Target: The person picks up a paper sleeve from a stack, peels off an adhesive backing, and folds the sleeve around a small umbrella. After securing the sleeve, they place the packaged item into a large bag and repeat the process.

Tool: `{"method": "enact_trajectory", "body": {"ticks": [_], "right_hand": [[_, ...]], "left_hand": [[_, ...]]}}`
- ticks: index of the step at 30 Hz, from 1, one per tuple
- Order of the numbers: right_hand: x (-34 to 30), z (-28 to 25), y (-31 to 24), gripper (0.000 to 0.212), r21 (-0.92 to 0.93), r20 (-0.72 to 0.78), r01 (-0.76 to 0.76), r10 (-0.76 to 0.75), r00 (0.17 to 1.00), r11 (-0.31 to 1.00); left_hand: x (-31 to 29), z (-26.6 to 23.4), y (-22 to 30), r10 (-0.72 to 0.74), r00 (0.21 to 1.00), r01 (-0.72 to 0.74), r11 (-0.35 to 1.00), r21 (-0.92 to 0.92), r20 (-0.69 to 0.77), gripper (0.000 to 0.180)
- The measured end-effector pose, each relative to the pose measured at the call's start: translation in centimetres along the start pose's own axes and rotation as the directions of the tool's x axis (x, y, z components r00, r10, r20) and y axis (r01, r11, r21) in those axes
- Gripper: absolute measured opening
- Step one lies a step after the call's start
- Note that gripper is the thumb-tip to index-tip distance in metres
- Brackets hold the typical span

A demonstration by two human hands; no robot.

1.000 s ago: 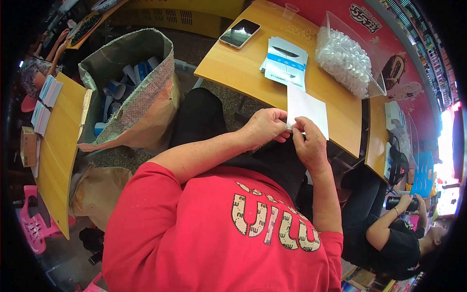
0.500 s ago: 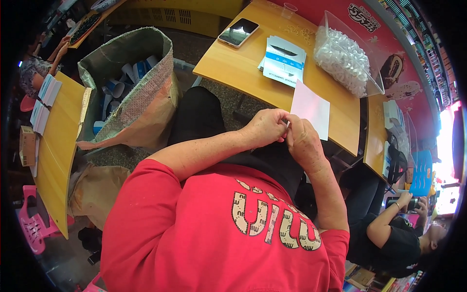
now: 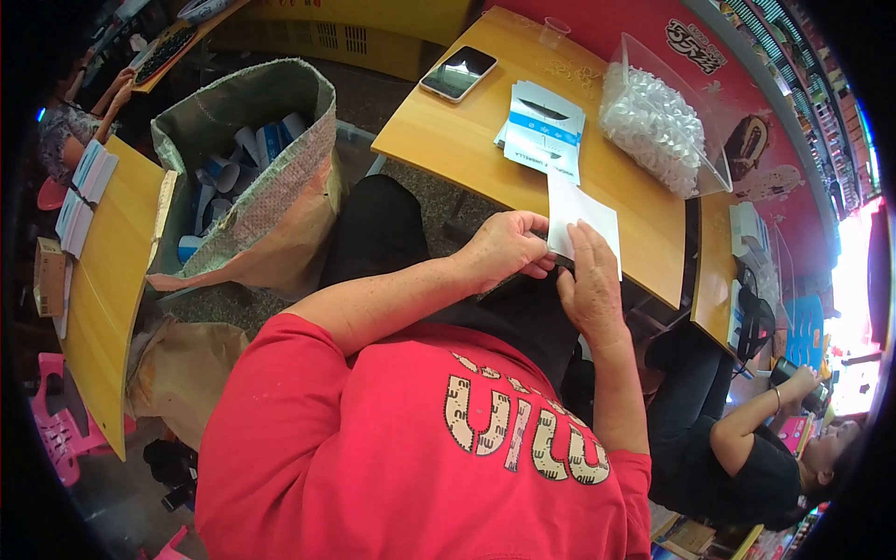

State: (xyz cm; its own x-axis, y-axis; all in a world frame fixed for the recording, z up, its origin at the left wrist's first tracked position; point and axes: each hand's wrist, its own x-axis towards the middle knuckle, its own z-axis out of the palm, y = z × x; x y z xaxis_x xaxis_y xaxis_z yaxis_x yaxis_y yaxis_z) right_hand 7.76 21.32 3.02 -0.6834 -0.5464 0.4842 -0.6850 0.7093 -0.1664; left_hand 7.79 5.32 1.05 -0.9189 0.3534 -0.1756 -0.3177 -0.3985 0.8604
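Holding a white paper sleeve (image 3: 583,224) at its lower edge, the left hand (image 3: 504,247) pinches one corner while the right hand (image 3: 590,285) lies flat on it, fingers closed together. Compared with a second ago, the sleeve sits lower and nearer the fingertips, off the stack of printed sleeves (image 3: 543,129) beyond; one piece has evidently been drawn for handling.

Small shop/packing spot: yellow tables (image 3: 467,140), stocked shelves (image 3: 793,56) w/ goods, sack (image 3: 271,187) of rolled packs.
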Motion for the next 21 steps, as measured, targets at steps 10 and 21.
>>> {"method": "enact_trajectory", "body": {"ticks": [10,21], "right_hand": [[-2.6,-3.8,-0.1,0.020,0.777,-0.184,-0.034,0.278,0.943,0.628],[-4.1,-5.9,-2.4,0.011,0.876,0.138,-0.161,0.084,0.987,0.454]], "left_hand": [[-1.4,-2.5,-0.3,-0.154,0.953,0.249,0.889,-0.384,0.260,0.063],[-2.5,-2.6,1.6,0.116,0.980,-0.054,0.938,-0.341,0.164,0.041]]}}
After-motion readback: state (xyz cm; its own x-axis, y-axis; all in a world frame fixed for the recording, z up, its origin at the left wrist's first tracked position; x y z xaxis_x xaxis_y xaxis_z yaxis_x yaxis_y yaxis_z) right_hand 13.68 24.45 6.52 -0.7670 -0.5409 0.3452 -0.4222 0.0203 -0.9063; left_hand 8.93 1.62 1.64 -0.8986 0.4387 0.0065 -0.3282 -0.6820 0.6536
